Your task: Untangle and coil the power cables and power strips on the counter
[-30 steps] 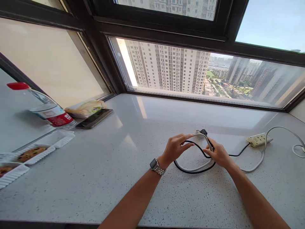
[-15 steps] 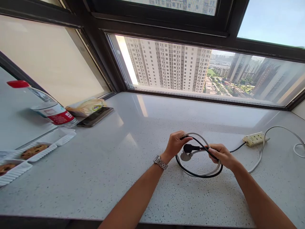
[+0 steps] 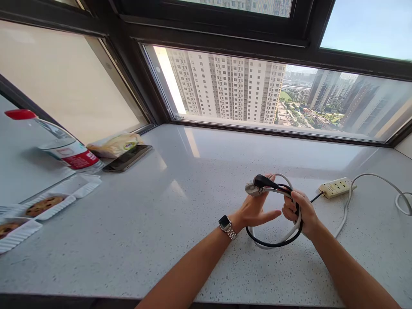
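A black cable and a grey-white cable are coiled together in one loop above the speckled white counter. My right hand is closed around the right side of the loop. My left hand, with a metal watch on its wrist, has its palm turned up and fingers spread, and the black plug and the grey plug rest at its fingertips. Both cables run on to the right toward a cream power strip.
At the left stand a water bottle with a red cap, a phone, a yellow packet and white trays of cookies. A white cord loops at the right edge. Large windows close off the back.
The plugs have swung up from inside the loop to its top. My left hand let go of the coil's top and turned palm up under the plugs; the coil is now tilted more upright.
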Motion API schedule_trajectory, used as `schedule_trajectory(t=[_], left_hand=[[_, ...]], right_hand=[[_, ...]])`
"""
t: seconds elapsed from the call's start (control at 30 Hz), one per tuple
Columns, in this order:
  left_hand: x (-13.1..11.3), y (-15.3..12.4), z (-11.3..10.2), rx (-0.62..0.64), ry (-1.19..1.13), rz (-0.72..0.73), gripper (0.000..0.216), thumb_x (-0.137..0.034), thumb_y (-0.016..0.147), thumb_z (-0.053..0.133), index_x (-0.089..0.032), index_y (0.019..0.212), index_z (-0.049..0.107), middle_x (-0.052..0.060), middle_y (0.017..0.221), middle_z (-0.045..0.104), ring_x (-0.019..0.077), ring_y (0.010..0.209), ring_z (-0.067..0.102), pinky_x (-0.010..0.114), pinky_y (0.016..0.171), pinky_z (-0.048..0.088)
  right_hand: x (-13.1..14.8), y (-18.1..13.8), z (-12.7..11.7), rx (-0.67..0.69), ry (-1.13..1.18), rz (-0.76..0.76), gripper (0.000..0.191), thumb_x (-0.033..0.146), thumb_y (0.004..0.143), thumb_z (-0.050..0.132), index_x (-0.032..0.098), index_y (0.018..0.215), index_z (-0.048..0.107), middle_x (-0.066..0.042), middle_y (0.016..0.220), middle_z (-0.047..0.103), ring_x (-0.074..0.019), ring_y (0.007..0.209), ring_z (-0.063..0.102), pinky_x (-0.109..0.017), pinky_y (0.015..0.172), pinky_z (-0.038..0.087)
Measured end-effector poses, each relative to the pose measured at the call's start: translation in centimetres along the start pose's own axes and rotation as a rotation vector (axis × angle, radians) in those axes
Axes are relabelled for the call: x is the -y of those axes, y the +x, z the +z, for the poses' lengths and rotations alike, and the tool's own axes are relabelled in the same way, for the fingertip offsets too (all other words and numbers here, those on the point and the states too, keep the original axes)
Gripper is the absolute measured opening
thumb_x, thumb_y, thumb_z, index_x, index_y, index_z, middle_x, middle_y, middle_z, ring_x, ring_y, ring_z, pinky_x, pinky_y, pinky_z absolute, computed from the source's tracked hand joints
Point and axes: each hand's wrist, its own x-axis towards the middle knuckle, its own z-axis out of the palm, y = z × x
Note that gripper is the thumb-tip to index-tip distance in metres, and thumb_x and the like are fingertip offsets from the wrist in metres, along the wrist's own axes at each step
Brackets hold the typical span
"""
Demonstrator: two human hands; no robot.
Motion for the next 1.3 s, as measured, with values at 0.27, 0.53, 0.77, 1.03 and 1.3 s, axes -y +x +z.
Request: schedule_trajectory(t=[0.27, 0.53, 0.77, 1.03, 1.3], left_hand=[[-2.9, 1.3, -0.3, -0.185, -0.566, -0.288, 0.056, -0.06, 0.091, 0.034, -0.023, 0.121, 0.062, 0.005, 0.151, 0.033, 0.0276, 0.139, 0.027, 0.04, 0.114, 0.022], [-5.4, 2.0, -1.7, -0.35, -0.892, -0.26, 0.04, -0.047, 0.086, 0.047, -0.015, 0.065, 0.06, 0.012, 0.122, 0.058, 0.0259, 0.109, 0.054, 0.037, 0.084, 0.049], [-6.3, 2.4, -1.9, -0.217, -0.941, -0.327, 0.037, -0.047, 0.081, 0.049, -0.015, 0.063, 0.054, 0.012, 0.105, 0.061, 0.0192, 0.076, 0.059, 0.029, 0.052, 0.048], [-4.7, 1.2, -6.8, -0.574, -1.059, -0.396, 0.034, -0.043, 0.083, 0.06, -0.017, 0.064, 0.049, 0.001, 0.075, 0.054, 0.0198, 0.088, 0.064, 0.038, 0.089, 0.05], [-2.3, -1.5, -12.6, -1.021, -1.173, -0.563, 0.042, -0.044, 0.09, 0.051, -0.019, 0.062, 0.034, -0.009, 0.048, 0.029, 0.0046, 0.036, 0.034, 0.021, 0.049, 0.045]], right_hand=[[-0.6, -0.3, 1.0, -0.118, -0.319, 0.049, 0.038, 0.055, 0.081, 0.058, 0.018, 0.079, 0.051, 0.004, 0.058, 0.052, -0.0065, 0.033, 0.043, -0.019, 0.032, 0.028], [2.5, 2.7, 0.4, -0.166, -0.374, -0.037, 0.059, 0.074, 0.08, 0.045, 0.022, 0.103, 0.06, -0.008, 0.118, 0.059, -0.0233, 0.112, 0.051, -0.035, 0.086, 0.045], [0.8, 4.8, 1.6, 0.125, -0.096, 0.323, 0.068, 0.082, 0.075, 0.037, 0.018, 0.069, 0.055, 0.0, 0.057, 0.053, -0.0142, 0.054, 0.05, -0.029, 0.059, 0.043], [0.6, 2.5, -3.5, -0.15, -0.157, -0.026, 0.056, 0.059, 0.08, 0.058, 0.02, 0.043, 0.04, 0.006, 0.039, 0.024, -0.0077, 0.039, 0.018, -0.026, 0.043, 0.018], [3.9, -1.8, -6.8, 0.033, -0.76, -0.359, 0.043, 0.033, 0.081, 0.053, 0.023, 0.043, 0.035, 0.003, 0.044, 0.028, -0.0131, 0.045, 0.028, -0.033, 0.051, 0.032]])
